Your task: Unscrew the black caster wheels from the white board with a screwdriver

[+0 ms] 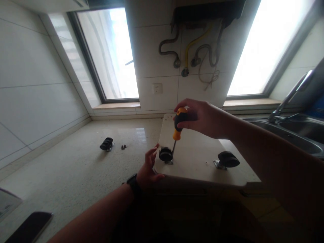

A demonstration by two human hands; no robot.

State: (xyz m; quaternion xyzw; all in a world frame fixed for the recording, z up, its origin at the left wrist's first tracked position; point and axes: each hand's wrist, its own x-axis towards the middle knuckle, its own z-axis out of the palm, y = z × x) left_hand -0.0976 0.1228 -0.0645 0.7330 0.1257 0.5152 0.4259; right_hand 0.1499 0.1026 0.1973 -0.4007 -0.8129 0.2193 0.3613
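My right hand is closed around the orange and black handle of a screwdriver. Its shaft points down beside a black caster wheel, at the metal plate beneath it; the tip itself is hard to make out. That caster stands at the near left corner of a white board. My left hand grips this corner, thumb along the near edge and fingers along the left side. A second caster sits on its plate near the board's right side.
On the speckled countertop to the left lie a loose caster and several small dark screws. A phone rests at the lower left. A sink with a faucet is at the right. Hoses hang on the tiled wall.
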